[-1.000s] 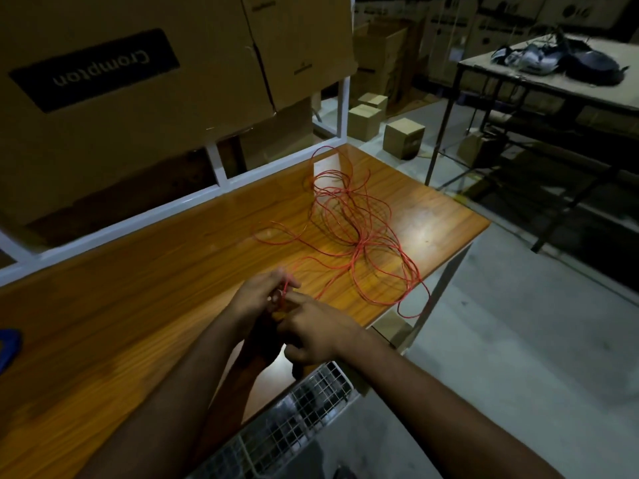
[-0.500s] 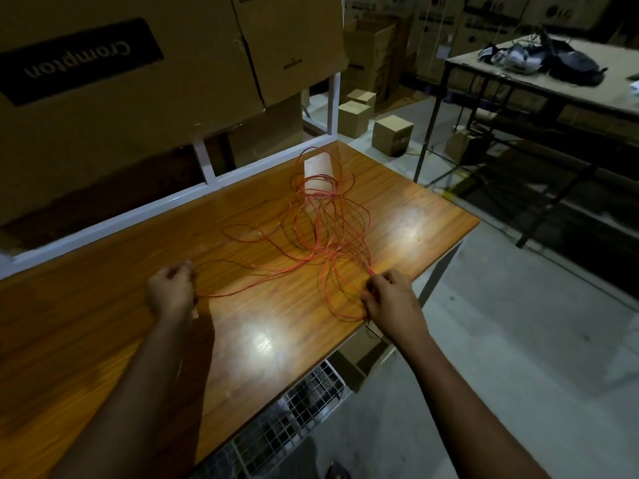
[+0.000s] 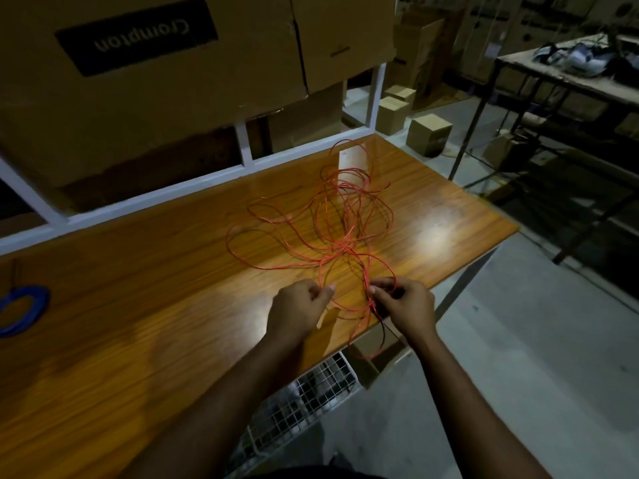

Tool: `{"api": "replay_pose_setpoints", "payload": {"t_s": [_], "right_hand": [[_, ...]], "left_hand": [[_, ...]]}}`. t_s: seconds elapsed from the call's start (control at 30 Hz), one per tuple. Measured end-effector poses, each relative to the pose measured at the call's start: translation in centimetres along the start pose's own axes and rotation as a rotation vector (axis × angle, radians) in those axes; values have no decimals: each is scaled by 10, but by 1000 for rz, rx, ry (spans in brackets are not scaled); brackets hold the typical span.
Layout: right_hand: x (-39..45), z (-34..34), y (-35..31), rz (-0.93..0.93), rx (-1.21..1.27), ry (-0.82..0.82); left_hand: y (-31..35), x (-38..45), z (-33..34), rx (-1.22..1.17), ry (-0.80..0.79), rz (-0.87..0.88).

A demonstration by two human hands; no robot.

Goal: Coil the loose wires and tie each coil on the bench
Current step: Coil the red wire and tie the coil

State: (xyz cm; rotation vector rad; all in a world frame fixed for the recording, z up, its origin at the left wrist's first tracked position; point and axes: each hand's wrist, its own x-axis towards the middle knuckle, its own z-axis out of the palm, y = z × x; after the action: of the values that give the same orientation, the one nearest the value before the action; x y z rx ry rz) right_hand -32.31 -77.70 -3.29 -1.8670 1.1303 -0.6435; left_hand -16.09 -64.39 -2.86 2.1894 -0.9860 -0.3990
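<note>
A: Thin red wire (image 3: 332, 229) sprawls tangled on glossy wooden bench (image 3: 173, 305), one loop over the edge. Progress?
B: Barely begun. Left hand (image 3: 297, 311) & right hand (image 3: 403, 304) pinch strands; blue wire coil (image 3: 22, 309) lies far left.

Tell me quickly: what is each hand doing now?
Left hand: pinches a strand of the red wire.
Right hand: grips gathered loops of the wire.

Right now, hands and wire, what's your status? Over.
Left hand pinching red wire; right hand gripping gathered strands. Wire mostly a loose tangle on bench, one loop hanging off front edge. Blue coil far left, clear of work.
</note>
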Motion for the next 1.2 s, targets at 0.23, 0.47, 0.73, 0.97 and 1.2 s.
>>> {"api": "replay_pose_setpoints", "payload": {"t_s": [0.23, 0.47, 0.73, 0.97, 1.2], "right_hand": [[-9, -7, -4, 101, 211, 50], [-21, 3, -41, -234, -289, 80], [-38, 50, -109, -786, -522, 14], [-50, 84, -132, -740, -156, -110], [-122, 121, -163, -540, 12, -37]], "left_hand": [[15, 0, -32, -976, 49, -325], [5, -13, -68, -1044, -228, -318], [-4, -39, -111, -1013, -399, -407], [-46, -74, -161, -1596, -531, -325], [-84, -130, -233, -1794, -390, -171]]}}
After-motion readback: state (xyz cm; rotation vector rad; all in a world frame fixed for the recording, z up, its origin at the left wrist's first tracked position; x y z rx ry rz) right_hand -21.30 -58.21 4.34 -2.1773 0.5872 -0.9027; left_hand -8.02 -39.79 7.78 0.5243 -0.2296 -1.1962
